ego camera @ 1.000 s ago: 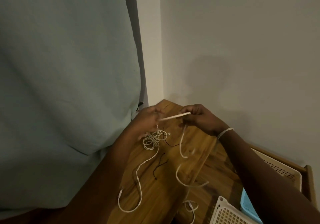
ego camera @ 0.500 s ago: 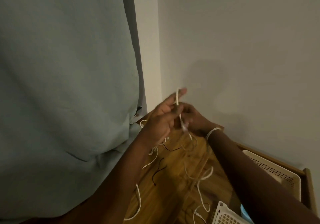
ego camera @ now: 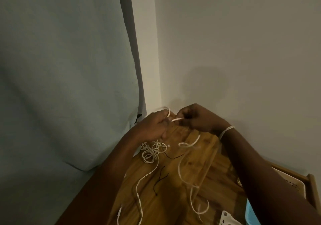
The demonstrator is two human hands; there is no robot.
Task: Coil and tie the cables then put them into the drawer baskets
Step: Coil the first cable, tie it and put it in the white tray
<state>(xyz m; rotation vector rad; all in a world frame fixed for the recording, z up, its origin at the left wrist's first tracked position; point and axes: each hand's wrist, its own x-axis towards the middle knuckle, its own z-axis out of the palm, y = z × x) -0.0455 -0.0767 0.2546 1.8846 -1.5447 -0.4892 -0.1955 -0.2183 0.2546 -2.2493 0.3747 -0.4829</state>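
- White cable (ego camera: pixel 176 119) spans left-right mid-frame; left hand (ego camera: pixel 155 126) and right hand (ego camera: pixel 197 118), each grip pinching it.
- Earlier it pointed up; hands have lowered toward the table (ego camera: pixel 173 181).

Wooden tabletop (ego camera: pixel 175 198), plank-grained, set into a wall corner. Laid directly on it: a braided white cable (ego camera: pixel 151 152), bunched in loose loops near the far end, its tail trailed toward the near edge; a thin black wire (ego camera: pixel 160 181), kinked, just beside that tail; a plain white cable (ego camera: pixel 184 178), strung in slack curves along the right side, partly blurred.
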